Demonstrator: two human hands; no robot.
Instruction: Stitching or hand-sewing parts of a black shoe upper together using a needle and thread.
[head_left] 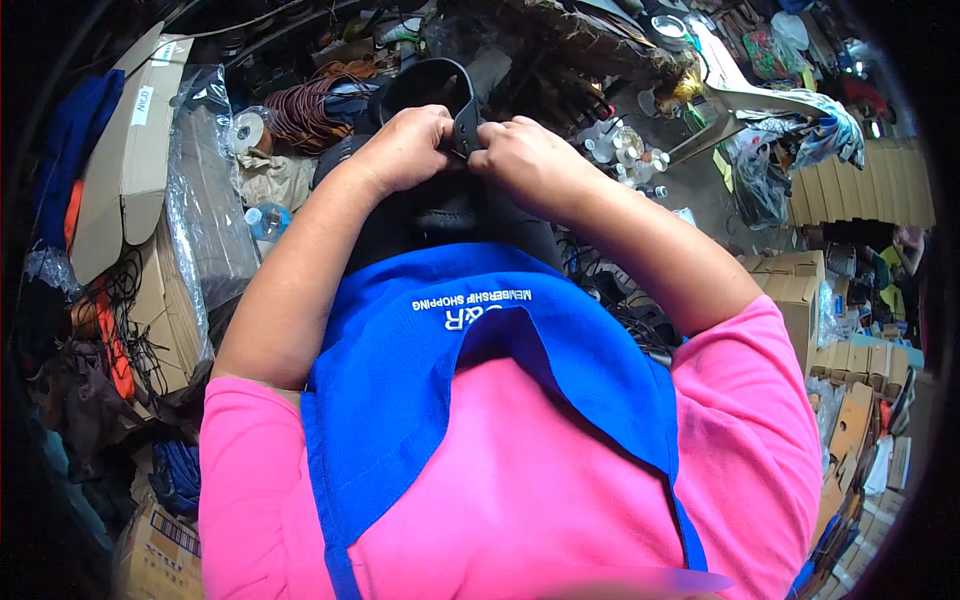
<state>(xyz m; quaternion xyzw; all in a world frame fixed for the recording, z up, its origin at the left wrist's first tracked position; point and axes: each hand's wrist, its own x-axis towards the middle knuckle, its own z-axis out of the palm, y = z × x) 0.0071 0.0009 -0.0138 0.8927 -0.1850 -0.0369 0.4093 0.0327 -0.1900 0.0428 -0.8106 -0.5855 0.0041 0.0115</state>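
Head cam's showing both bare hands working close together at the top-centre, w/ the black strap (467,118) standing between them as a curved loop, its near end pointing down toward the fingertips. L hand (412,148) is gripping at the strap's L edge, fingers curled & nearly closed, apparently pinching the end. R hand (528,168) is sitting at the strap's R edge, fingers bent inward, tips at or just beside it; can't tell if it's actually pinching, as the contact's being hidden by its own knuckles. Progress-wise, the strap's already forming a loop & small round marks, prob. holes or studs, are showing near its end, so that part's looking done; w/ both hands busy there, the handling of that end is looking unfinished, & no closed fastening is showing, so how much is left is staying unclear. Below the hands a dark stitched item (445,218) is lying above the blue apron (590,345); black on black, its outline's blurring into shadow, & whether it's joining the strap is hard to say. Strap's far side is partly merging w/ dark clutter behind, near the reddish-brown cord (298,115). Fisheye rim's cutting off the outermost stuff.
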